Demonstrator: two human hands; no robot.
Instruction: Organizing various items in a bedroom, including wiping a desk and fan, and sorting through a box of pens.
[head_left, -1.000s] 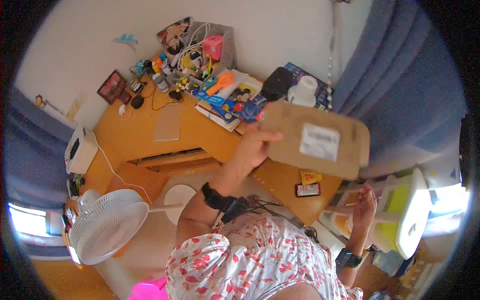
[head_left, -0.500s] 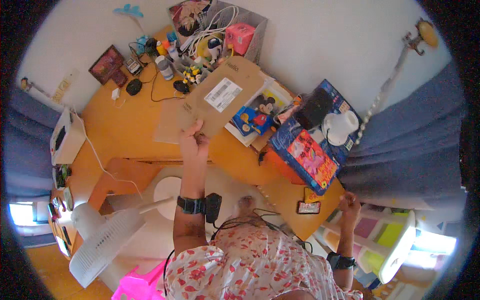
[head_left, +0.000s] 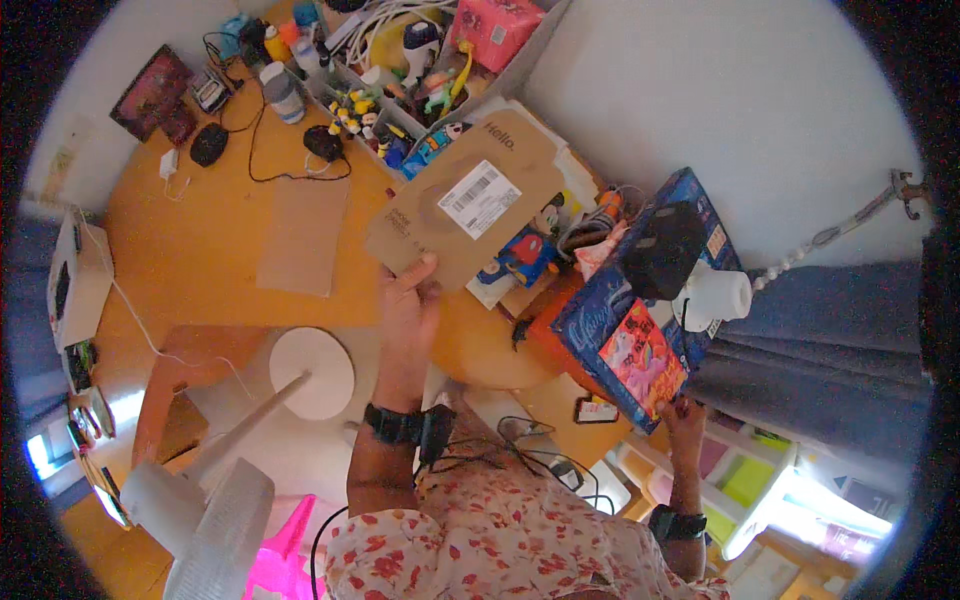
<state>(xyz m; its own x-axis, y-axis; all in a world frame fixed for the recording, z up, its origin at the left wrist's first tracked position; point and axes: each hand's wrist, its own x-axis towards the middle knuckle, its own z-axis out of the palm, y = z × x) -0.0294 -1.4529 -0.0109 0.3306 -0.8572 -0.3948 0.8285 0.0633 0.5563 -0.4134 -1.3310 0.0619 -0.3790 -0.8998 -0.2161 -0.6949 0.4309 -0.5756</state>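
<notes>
My left hand (head_left: 408, 300) is closed on the near edge of a flat brown cardboard mailer (head_left: 440, 245) with a white label, the thumb on top. The mailer lies tilted above the desk, partly covering books and a cartoon-mouse picture (head_left: 532, 250). At the right, my right hand (head_left: 684, 425) has its bent fingers at the near edge of a large flat blue box (head_left: 590, 312), and they seem to pinch it. On that box rest a pink-and-red packet (head_left: 645, 350), a black object (head_left: 665, 250) and a white round-based object (head_left: 718, 298).
A plain cardboard sheet (head_left: 303, 235) lies on the orange desk (head_left: 210, 260). Behind stands a grey organizer (head_left: 540, 50) with cables, toys and a pink box. A white fan (head_left: 220, 520) and a pink plastic chair (head_left: 285, 550) are at the lower left. A phone-like object (head_left: 596, 410) lies near the right hand.
My right hand has come from beside the blue box onto its near edge. The mailer in my left hand has shifted right, uncovering the cardboard sheet. The whole view has shifted too.
</notes>
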